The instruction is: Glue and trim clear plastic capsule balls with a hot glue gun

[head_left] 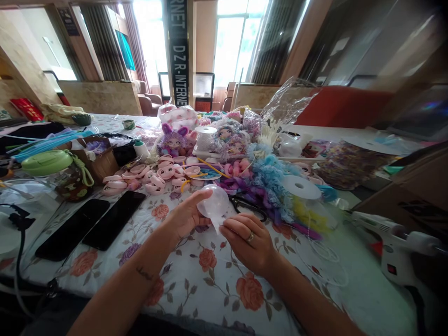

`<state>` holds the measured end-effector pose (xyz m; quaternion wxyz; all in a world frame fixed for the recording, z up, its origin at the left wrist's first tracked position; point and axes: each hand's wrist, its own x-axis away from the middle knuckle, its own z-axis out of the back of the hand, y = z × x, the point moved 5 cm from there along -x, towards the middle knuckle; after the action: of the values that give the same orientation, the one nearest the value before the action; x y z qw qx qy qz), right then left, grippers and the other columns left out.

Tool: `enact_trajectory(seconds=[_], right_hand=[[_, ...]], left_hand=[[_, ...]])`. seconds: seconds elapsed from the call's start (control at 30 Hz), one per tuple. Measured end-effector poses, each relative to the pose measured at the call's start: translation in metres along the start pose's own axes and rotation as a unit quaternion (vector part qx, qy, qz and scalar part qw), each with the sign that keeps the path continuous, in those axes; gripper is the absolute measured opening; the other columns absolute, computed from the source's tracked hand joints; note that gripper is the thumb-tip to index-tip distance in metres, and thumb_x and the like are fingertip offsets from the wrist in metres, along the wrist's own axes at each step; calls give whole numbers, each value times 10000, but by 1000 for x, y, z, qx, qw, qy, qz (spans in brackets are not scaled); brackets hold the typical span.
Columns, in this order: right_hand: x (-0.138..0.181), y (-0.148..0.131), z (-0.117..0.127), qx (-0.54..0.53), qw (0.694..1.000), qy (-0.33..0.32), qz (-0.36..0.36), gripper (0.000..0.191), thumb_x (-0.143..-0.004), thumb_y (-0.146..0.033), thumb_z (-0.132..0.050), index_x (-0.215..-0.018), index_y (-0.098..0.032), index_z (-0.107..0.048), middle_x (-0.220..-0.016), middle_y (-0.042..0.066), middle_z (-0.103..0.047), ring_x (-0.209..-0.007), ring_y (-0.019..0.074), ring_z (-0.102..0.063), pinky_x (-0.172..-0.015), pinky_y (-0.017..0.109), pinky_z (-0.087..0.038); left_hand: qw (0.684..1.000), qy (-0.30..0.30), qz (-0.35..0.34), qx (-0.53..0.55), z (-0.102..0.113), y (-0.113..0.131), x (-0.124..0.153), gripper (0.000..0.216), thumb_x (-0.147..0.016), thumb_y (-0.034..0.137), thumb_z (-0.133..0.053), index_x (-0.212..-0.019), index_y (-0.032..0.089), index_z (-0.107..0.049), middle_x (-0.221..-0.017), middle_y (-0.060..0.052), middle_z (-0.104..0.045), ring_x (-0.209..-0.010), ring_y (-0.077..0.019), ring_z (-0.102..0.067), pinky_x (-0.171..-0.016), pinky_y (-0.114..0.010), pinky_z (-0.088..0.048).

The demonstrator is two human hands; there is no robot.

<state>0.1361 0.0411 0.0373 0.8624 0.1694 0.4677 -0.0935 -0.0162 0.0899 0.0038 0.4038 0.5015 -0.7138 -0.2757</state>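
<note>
My left hand (185,215) cups a small clear plastic ball (213,203) from the left, fingers curled round it. My right hand (249,239), with a ring on one finger, pinches the ball's narrow lower end from the right. Both hands hover over a flower-print tablecloth (210,275) just in front of me. Black scissors (245,205) lie right behind the ball.
Two black phones (94,221) lie at left. Pink doll parts (154,175), purple-haired dolls (175,140), blue and purple frills (269,182) and a white spool (300,186) crowd the middle. A white glue gun (395,242) stands at right, a green lidded jar (52,170) at left.
</note>
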Motion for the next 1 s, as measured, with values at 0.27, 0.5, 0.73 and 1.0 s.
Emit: enact_trajectory(seconds=[0.27,0.5,0.73,1.0], right_hand=[[3,1,3,-6,1000,25,-12,124,-843,-18,-621,-925,-109,-646,-823,112,-706,-797,203,-644,-699,371,-555],[0,0,9,-9,998,49,-26,130,-846,-19,-617,-926,-118,-644,-823,110,-697,-795,202,-642,-672,354,-563],[2,-1,12,2,998,64,-28,128,-837,-3,-622,-918,-98,-651,-836,120,-678,-822,207,-636,-666,356,-564],[12,-2,11,-18,998,62,-16,227,-767,43,-681,-974,-48,-657,-941,144,-673,-919,227,-631,-732,388,-580]], left_hand=[[1000,-12,-2,-11,1,-2,-1,443,-696,432,-786,-1003,144,-649,-895,-78,-650,-748,-180,-629,-589,-281,-577],[998,-36,-37,-33,-4,-2,2,415,-722,411,-780,-1031,187,-615,-896,-37,-612,-751,-159,-612,-573,-260,-574],[993,-54,-86,-63,-15,3,12,413,-758,417,-745,-1065,203,-571,-894,-19,-569,-739,-141,-585,-586,-253,-560],[992,-42,-109,-51,-22,3,15,412,-754,405,-750,-1032,208,-519,-810,15,-529,-663,-110,-541,-563,-224,-514]])
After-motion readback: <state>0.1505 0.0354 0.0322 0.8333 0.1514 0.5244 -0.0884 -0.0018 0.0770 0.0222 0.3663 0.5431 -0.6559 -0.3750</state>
